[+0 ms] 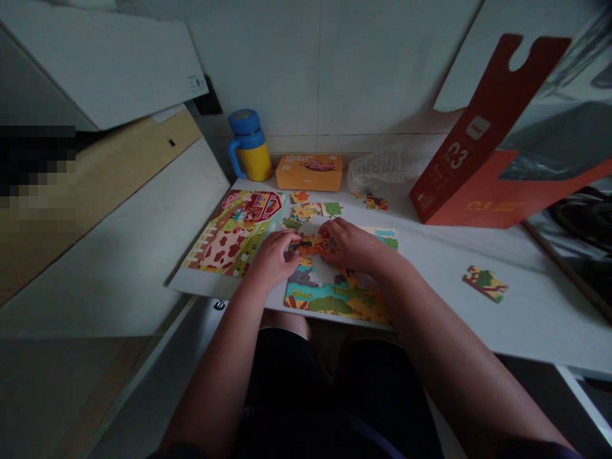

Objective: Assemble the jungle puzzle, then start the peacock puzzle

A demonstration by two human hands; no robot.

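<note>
The left hand (271,256) and right hand (354,245) curl their fingers at opposite ends of the pieces (313,245) – likely to steady them, though I cannot tell whether they pinch – with the puzzle (331,304) handy, just nearside of the fingers

A person's 2 bare hands meet over a jigsaw puzzle at a white desk (430,268), the left hand (273,256) and right hand (352,243) at opposite ends of a strip of orange-toned pieces (313,245); how firmly either grips is unclear. Below lies a partly assembled puzzle (329,303) in blue and green, beside a farm picture (228,239) with a spotted cow. Loose pieces (331,208) sit beyond the hands, and 1 more piece (486,283) lies well apart at right. Along the back stand a blue-and-yellow mug (257,159), an orange box (310,174), clear plastic packaging (375,171) and a red-orange carton (459,191).
</note>
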